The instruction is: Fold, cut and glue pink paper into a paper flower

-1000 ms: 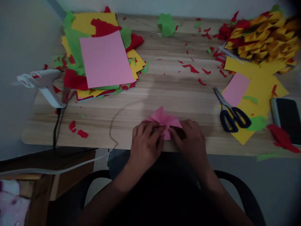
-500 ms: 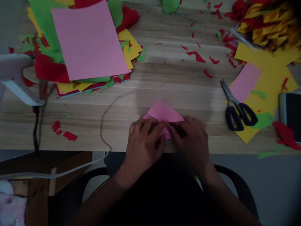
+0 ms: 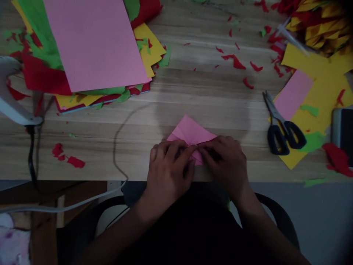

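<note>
A small pink paper (image 3: 190, 129) with crease lines lies near the front edge of the table, one corner pointing away from me. My left hand (image 3: 171, 165) is closed on its left side, thumb and forefinger at the paper's middle. From the right, my right hand (image 3: 227, 158) grips it too, its fingertips close to the left ones. A fold shows between the hands; the fingers hide much of the near part. To the right lie scissors (image 3: 281, 129) with dark handles, blades slightly apart, partly over yellow paper (image 3: 322, 95).
A stack of coloured sheets topped by a large pink sheet (image 3: 96, 48) lies at the back left. Beside it is a white glue gun (image 3: 13, 99) with a black cord. Red scraps (image 3: 234, 62) are scattered at the back. Folded yellow paper pieces (image 3: 325, 25) fill the far right corner.
The view has shifted a little, so the table's things sit slightly differently in frame. Both hands stay on the pink paper, whose far corner is now sharp instead of blurred.
</note>
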{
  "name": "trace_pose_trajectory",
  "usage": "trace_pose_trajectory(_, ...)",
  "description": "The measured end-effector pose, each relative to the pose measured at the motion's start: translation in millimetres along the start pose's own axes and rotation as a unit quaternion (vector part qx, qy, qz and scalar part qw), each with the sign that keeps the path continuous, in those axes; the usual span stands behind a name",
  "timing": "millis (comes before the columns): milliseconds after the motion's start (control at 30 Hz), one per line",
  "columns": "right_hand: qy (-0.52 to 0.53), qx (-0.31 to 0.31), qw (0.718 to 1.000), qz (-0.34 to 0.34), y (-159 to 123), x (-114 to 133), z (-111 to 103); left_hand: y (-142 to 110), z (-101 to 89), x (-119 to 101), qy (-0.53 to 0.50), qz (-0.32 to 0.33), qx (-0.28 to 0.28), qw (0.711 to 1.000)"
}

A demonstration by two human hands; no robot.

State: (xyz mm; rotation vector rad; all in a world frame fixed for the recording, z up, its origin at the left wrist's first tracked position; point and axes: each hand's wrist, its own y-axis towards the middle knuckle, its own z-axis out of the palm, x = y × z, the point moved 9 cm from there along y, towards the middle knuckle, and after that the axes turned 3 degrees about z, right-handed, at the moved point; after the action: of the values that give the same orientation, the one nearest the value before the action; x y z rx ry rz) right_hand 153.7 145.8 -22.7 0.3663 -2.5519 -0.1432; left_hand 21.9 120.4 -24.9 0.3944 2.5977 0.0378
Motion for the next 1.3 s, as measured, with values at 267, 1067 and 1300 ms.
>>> trace_pose_trajectory(267, 0.016, 0.020, 0.997, -0.075, -4, 0, -2, 0, 0.0, 4, -0.012, -0.017, -0.002, 1.000)
trace_pose_trajectory(1067, -0.039, 0.009, 0.997, -0.065, -7, 11, -4, 0, -4.0, 2, -0.023, -0.006, -0.024, 0.999)
trace_pose_trajectory(1300, -0.083, 0.021, 0.992, -0.092, -13, 7, -7, -2, -2.3, 3, -0.023, -0.006, -0.018, 1.000)
